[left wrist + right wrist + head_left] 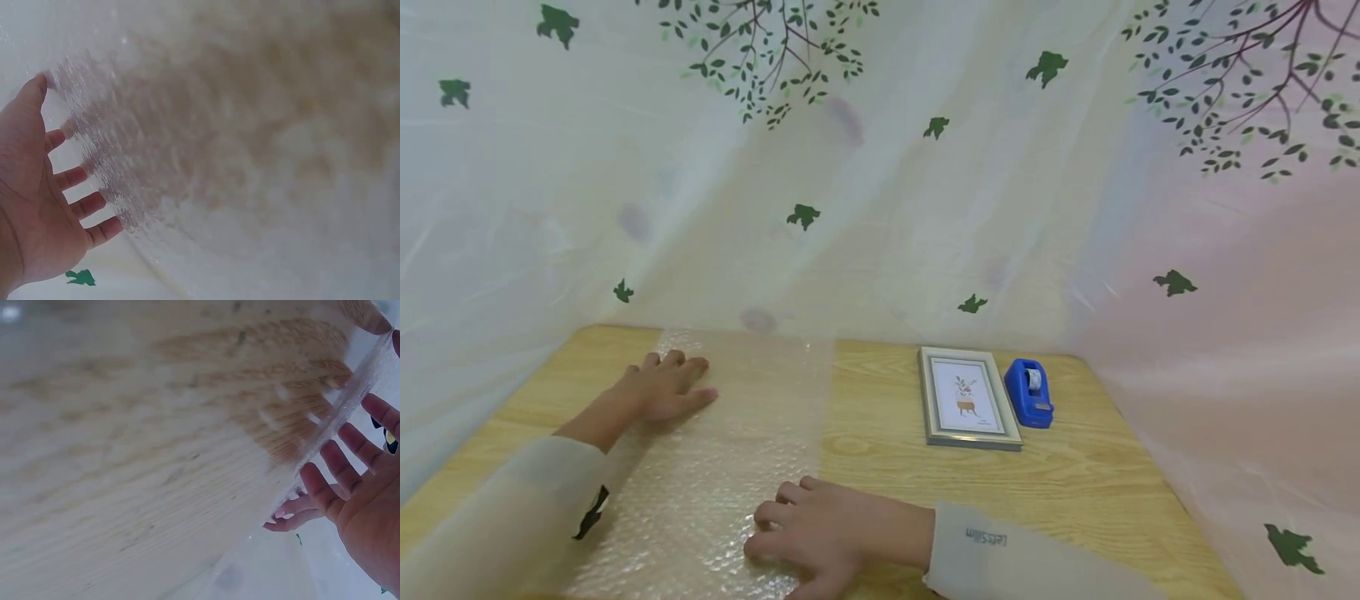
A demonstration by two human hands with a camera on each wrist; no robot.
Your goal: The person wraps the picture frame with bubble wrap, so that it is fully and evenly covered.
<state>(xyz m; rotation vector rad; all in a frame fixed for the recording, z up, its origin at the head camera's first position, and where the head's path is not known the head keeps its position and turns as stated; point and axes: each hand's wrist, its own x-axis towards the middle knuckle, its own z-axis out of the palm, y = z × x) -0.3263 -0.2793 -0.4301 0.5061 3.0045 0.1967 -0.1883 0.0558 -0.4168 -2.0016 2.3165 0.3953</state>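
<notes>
A long strip of clear bubble wrap point(730, 442) lies flat over the left half of the wooden table. My left hand point(666, 387) rests on its far left part with fingers spread. In the left wrist view the fingertips point(94, 203) touch the bubbled surface. Near the front right edge of the strip, my right hand point(820, 529) lies palm down, fingers slightly bent and touching the wrap. The right wrist view shows those fingers point(337, 465) along the wrap's edge, nothing gripped.
A framed picture point(967, 396) lies face up at the back right of the table point(1075, 500). Beside it stands a blue tape dispenser point(1030, 396) with a roll of tape. A pale curtain point(880, 208) with leaf prints hangs behind and at both sides.
</notes>
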